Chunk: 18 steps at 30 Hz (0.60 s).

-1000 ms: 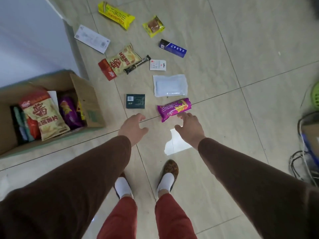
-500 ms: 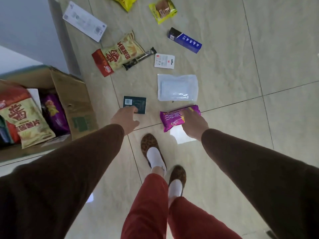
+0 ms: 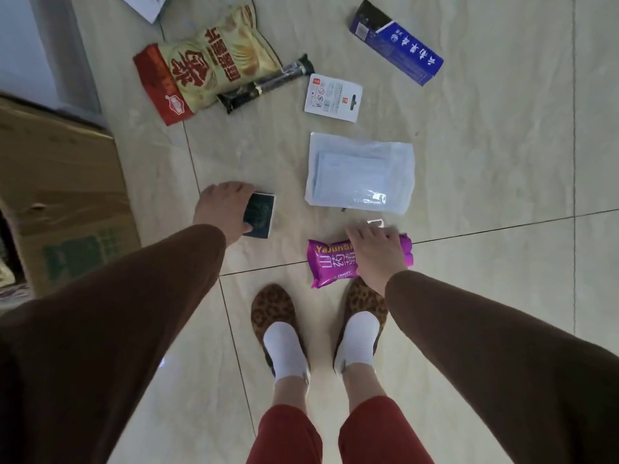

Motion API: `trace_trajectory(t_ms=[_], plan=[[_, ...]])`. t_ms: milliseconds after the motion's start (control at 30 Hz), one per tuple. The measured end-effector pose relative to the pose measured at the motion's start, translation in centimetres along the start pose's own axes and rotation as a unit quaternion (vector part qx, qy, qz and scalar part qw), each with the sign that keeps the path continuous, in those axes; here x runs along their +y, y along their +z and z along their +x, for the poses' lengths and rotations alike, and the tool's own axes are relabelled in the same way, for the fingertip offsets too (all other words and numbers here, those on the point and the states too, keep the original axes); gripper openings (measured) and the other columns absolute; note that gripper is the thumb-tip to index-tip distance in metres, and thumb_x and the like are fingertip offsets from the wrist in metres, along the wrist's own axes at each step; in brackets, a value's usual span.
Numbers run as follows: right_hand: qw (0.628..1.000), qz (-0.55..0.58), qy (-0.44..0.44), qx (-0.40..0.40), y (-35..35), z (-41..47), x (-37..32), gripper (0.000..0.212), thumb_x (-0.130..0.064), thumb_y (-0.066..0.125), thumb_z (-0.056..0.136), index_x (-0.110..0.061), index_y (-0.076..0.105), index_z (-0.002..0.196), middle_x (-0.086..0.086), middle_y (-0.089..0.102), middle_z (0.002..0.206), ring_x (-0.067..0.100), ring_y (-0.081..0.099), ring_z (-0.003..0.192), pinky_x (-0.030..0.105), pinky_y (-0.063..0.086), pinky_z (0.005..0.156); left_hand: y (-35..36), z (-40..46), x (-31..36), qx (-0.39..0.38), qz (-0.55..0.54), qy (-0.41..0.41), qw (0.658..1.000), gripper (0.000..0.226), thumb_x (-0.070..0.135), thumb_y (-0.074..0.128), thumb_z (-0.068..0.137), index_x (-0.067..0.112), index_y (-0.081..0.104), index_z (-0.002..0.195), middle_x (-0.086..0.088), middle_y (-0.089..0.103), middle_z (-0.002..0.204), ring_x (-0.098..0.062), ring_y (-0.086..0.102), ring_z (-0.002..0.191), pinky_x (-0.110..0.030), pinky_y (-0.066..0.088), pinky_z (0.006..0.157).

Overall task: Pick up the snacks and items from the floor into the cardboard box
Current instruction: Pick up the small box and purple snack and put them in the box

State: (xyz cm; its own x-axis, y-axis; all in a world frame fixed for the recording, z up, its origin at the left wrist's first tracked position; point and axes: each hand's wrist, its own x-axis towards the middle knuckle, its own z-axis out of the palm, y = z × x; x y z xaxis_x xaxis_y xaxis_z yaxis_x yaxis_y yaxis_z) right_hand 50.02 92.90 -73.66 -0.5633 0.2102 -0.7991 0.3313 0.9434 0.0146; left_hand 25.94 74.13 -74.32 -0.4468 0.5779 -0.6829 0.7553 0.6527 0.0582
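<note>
My left hand [image 3: 224, 212] grips a small dark green box [image 3: 260, 215] that lies on the tiled floor. My right hand [image 3: 376, 251] is curled over a purple snack pack [image 3: 330, 262], which sits just ahead of my right slipper. The cardboard box [image 3: 63, 202] stands at the left edge with a flap toward me; its inside is mostly out of view. Farther ahead lie a clear plastic pouch [image 3: 360, 177], a small white card pack [image 3: 333, 97], a blue carton [image 3: 397, 41], a red and yellow chip bag [image 3: 204, 67] and a thin black stick pack [image 3: 264, 83].
A white paper [image 3: 144, 5] lies at the top edge by the wall. A wall base [image 3: 60, 55] runs along the left behind the box. My two feet in leopard slippers [image 3: 274, 309] stand just behind the purple pack. Bare tile extends to the right.
I have bent lower, so the floor looks closer. My left hand moved onto the dark green box and took hold of it. My right hand closed over the purple pack.
</note>
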Motion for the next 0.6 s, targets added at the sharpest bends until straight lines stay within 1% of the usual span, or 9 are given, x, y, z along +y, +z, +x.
trace_trajectory(t_ms=[100, 167, 233, 300, 367, 400, 500, 567, 600], plan=[[1.000, 0.010, 0.011, -0.021, 0.5, 0.2, 0.3, 0.069, -0.034, 0.075, 0.088, -0.014, 0.042, 0.144, 0.012, 0.059, 0.137, 0.036, 0.049, 0.131, 0.051, 0.043, 0.107, 0.9, 0.0, 0.9, 0.002, 0.055, -0.035, 0.998, 0.078, 0.045, 0.079, 0.074, 0.023, 0.039, 0.137, -0.006, 0.061, 0.126, -0.031, 0.053, 0.117, -0.046, 0.037, 0.097], [0.998, 0.050, 0.020, -0.024, -0.2, 0.5, 0.9, 0.062, -0.042, 0.075, 0.086, -0.015, 0.050, 0.136, 0.010, 0.061, 0.130, 0.033, 0.050, 0.126, 0.046, 0.044, 0.104, 1.0, -0.2, 1.4, -0.024, 0.072, -0.065, 0.995, 0.082, 0.053, 0.078, 0.072, 0.020, 0.038, 0.135, -0.007, 0.063, 0.121, -0.031, 0.052, 0.114, -0.044, 0.037, 0.092], [0.992, 0.124, 0.025, -0.014, -1.6, 1.0, 1.7, 0.066, -0.049, 0.076, 0.083, -0.017, 0.052, 0.136, 0.008, 0.060, 0.128, 0.031, 0.049, 0.124, 0.044, 0.044, 0.101, 0.8, -0.3, 1.6, -0.060, 0.069, -0.090, 0.992, 0.075, 0.060, 0.075, 0.073, 0.017, 0.047, 0.128, -0.007, 0.064, 0.119, -0.030, 0.051, 0.114, -0.041, 0.037, 0.090], [0.984, 0.179, 0.017, 0.003, -3.4, 1.4, 2.7, 0.072, -0.050, 0.077, 0.081, -0.020, 0.051, 0.141, 0.007, 0.059, 0.129, 0.031, 0.049, 0.125, 0.044, 0.043, 0.102, 0.1, -0.3, 1.7, -0.071, 0.052, -0.096, 0.992, 0.067, 0.062, 0.070, 0.076, 0.017, 0.055, 0.122, -0.005, 0.063, 0.118, -0.029, 0.049, 0.115, -0.041, 0.037, 0.091], [0.982, 0.189, 0.007, 0.018, -5.5, 1.8, 3.7, 0.068, -0.047, 0.077, 0.082, -0.016, 0.052, 0.137, 0.007, 0.059, 0.128, 0.030, 0.051, 0.124, 0.044, 0.045, 0.103, -1.7, 0.2, 1.9, -0.044, 0.023, -0.087, 0.995, 0.062, 0.058, 0.068, 0.080, 0.015, 0.056, 0.122, -0.007, 0.062, 0.118, -0.031, 0.048, 0.116, -0.042, 0.038, 0.092], [0.982, 0.187, 0.004, 0.024, -6.4, 2.0, 4.1, 0.064, -0.044, 0.077, 0.083, -0.014, 0.051, 0.134, 0.007, 0.059, 0.126, 0.030, 0.053, 0.122, 0.043, 0.046, 0.101, -3.1, 0.7, 2.1, -0.018, -0.001, -0.082, 0.997, 0.059, 0.055, 0.069, 0.081, 0.013, 0.056, 0.121, -0.009, 0.061, 0.119, -0.033, 0.049, 0.116, -0.043, 0.038, 0.092], [0.981, 0.189, 0.000, 0.041, -8.7, 3.1, 5.5, 0.059, -0.036, 0.080, 0.083, -0.013, 0.050, 0.128, 0.007, 0.063, 0.120, 0.029, 0.058, 0.115, 0.043, 0.048, 0.096, -8.1, 3.9, 3.0, 0.066, -0.116, -0.075, 0.988, 0.046, 0.040, 0.073, 0.083, 0.010, 0.051, 0.110, -0.016, 0.064, 0.110, -0.038, 0.056, 0.108, -0.045, 0.043, 0.087], [0.983, 0.177, -0.011, 0.050, -9.9, 4.4, 6.3, 0.060, -0.040, 0.080, 0.082, -0.014, 0.052, 0.128, 0.008, 0.062, 0.125, 0.030, 0.054, 0.121, 0.044, 0.047, 0.099, -11.1, 7.1, 3.8, 0.084, -0.164, -0.056, 0.981, 0.049, 0.037, 0.077, 0.082, 0.009, 0.050, 0.113, -0.017, 0.066, 0.112, -0.039, 0.060, 0.108, -0.047, 0.049, 0.086], [0.985, 0.162, -0.022, 0.053, -10.3, 5.1, 6.6, 0.065, -0.046, 0.080, 0.082, -0.014, 0.053, 0.131, 0.009, 0.059, 0.133, 0.031, 0.050, 0.129, 0.046, 0.045, 0.104, -12.4, 8.7, 4.3, 0.079, -0.173, -0.035, 0.981, 0.054, 0.037, 0.078, 0.080, 0.010, 0.051, 0.118, -0.017, 0.065, 0.116, -0.039, 0.061, 0.109, -0.046, 0.050, 0.087]])
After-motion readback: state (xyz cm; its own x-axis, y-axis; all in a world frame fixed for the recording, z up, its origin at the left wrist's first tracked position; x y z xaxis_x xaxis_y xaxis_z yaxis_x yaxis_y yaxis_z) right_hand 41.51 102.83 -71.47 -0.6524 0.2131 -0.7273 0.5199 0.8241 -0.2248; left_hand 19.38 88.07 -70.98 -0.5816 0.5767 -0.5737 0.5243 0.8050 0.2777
